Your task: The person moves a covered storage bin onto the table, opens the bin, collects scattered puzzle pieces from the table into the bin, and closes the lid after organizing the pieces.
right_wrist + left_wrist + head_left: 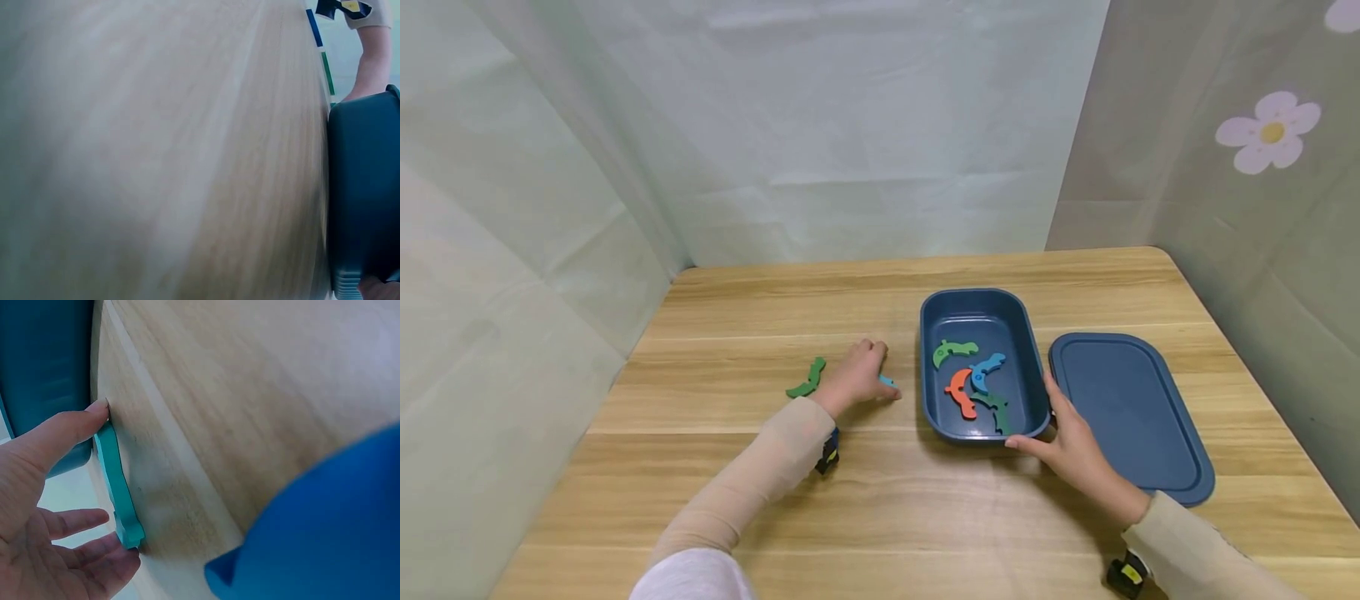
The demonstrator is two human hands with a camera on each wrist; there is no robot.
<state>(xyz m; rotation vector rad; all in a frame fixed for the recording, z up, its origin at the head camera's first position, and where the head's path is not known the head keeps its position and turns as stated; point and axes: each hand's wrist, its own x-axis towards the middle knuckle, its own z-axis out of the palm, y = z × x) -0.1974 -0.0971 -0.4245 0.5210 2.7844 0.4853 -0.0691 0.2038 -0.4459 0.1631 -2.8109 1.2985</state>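
My left hand (855, 377) is low over the table, left of a navy blue box (931, 400). In the left wrist view its thumb and fingertips grip the two ends of a light blue flat toy piece (115, 481), mostly hidden by the hand in the head view. My right hand (1071, 442) holds the box at its near right corner, thumb at the near rim and fingers along the right side. Inside the box lie a light green piece (958, 348), a blue piece (987, 371), an orange piece (961, 396) and a dark green piece (998, 410).
A green piece (808, 379) lies left of my left hand. Beside the left wrist is a dark blue piece (833, 438), large and close in the left wrist view. The box's navy lid (1131, 417) lies flat to the right. Curtains (865, 125) stand behind the table.
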